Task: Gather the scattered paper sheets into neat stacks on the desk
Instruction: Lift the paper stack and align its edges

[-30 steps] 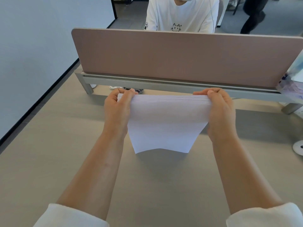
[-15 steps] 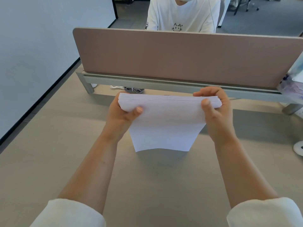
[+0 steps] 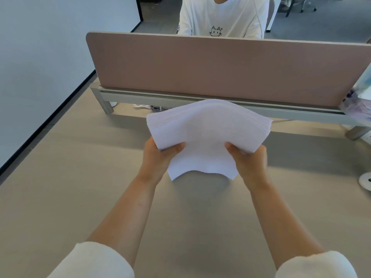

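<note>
The desk (image 3: 80, 177) fills most of the view, its near edge cut off below the frame. Across its far side stands a pink divider (image 3: 200, 67) on a grey rail, which hides all but the white-shirted torso of a person (image 3: 220, 17) seated behind it. Above the desk's middle a stack (image 3: 204, 133) of white sheets is held in the air, bowed upward, its far edge fanned so the sheet edges show; its near edge droops towards the desk, and whether it touches is hard to tell. The left hand (image 3: 158, 157) grips the stack's left side and the right hand (image 3: 251, 159) its right side, each with the thumb on top and the fingers hidden underneath. At the right border sit a blurred, pale object (image 3: 359, 97) and a white disc (image 3: 365, 180), both cut off. Cables (image 3: 148, 106) lie under the rail, half hidden.
</note>
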The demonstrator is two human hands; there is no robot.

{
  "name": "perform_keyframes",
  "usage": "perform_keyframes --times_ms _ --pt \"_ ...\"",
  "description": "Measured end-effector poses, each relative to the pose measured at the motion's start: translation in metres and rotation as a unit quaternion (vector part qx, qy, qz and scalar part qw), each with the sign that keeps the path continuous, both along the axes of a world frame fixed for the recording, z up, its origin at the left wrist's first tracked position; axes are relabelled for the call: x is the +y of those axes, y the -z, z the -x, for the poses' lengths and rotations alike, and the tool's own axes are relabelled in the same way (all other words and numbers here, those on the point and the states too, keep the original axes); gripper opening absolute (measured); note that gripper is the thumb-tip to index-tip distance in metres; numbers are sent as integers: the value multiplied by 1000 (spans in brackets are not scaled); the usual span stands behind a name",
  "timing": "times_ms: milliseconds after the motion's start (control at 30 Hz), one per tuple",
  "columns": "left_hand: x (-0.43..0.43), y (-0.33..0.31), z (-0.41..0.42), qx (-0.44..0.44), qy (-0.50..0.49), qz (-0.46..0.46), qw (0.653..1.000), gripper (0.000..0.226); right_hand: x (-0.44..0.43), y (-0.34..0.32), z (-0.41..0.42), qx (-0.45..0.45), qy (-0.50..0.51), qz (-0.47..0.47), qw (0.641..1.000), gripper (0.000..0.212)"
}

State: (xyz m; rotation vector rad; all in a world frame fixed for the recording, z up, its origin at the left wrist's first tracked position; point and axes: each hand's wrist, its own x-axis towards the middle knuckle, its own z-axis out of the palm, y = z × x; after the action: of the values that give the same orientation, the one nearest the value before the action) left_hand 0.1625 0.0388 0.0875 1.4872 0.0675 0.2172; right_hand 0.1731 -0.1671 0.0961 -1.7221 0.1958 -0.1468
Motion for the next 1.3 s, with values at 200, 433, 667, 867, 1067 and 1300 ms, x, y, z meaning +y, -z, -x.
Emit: perform_keyframes --times_ms 200,433,667,867,1067,1300 --pt "7 23 -4 78 96 -26 992 39 -10 23 -8 77 -37 -62 994 33" --pt "8 25 -13 99 69 -45 992 35 -4 -16 0 -192 92 62 975 83" --pt "10 22 -14 91 114 -44 988 42 46 -78 3 -356 -47 476 803 69" --pt "13 21 -14 98 118 -52 987 40 56 -101 -11 -144 -190 624 744 88" --pt "13 22 -10 94 112 -50 988 36 62 -115 -22 -110 -245 673 690 24" --pt "38 31 -11 80 -74 -140 984 73 46 -119 -12 -160 -250 570 766 10"
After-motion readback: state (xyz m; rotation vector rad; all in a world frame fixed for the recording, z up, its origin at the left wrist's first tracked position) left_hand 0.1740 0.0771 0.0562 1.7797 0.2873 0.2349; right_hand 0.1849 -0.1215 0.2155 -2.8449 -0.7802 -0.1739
